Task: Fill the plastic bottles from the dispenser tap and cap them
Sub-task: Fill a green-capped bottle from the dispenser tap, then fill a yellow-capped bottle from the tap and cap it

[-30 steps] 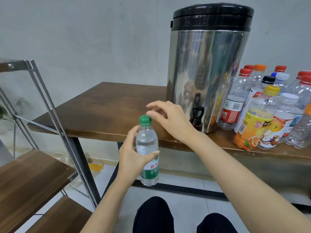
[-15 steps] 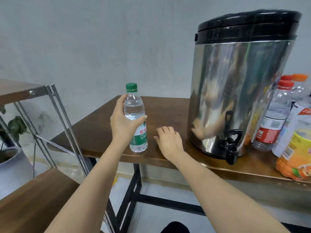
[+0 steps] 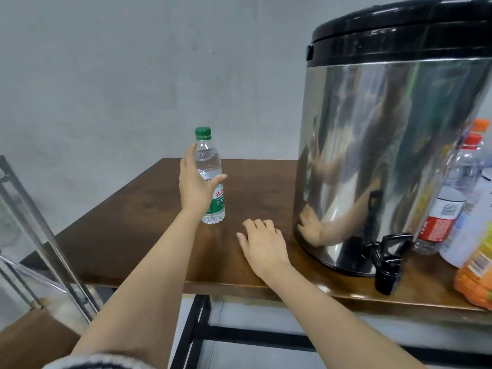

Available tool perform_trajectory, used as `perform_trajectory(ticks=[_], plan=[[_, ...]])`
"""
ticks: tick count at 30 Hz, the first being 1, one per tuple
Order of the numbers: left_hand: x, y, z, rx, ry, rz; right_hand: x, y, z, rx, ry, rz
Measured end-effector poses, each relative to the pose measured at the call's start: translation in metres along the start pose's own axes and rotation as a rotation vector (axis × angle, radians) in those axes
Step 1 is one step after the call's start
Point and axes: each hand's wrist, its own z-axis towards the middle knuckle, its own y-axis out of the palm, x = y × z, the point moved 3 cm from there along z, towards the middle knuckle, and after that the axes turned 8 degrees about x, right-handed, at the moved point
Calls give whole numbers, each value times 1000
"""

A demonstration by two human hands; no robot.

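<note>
Moved further onto table [image 3: 133,222], left hand [image 3: 195,186] fingers gripping capped bottle [image 3: 210,179]; right hand [image 3: 263,246] flat, fingers loose, beside dispenser [image 3: 394,145].

Dispenser [image 3: 394,145] lid cut off top and right; orange bottle [image 3: 476,278] cropped at right edge; shelf frame [image 3: 40,235] blurred.

Bottle [image 3: 210,179] in my left hand [image 3: 195,186]: clear, green cap, green-white label. Dispenser [image 3: 394,134]: mirror steel, black lid, black tap [image 3: 388,259]. Table [image 3: 138,230]: dark brown.
</note>
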Motion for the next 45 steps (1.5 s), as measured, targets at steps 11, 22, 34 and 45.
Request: perform_trajectory(ticks=[11,22,34,45], plan=[[-13,14,10,-45,-25,56,0,0,-2,19,-5,7],[6,-22,-116,51,29,101,-9,-22,-19,89,-128,53],[171,-47,-209,15,209,-303,49,-213,-138,490,-253,473],[236,37,-300,-294,215,-370,234,-284,-124,606,158,-241]])
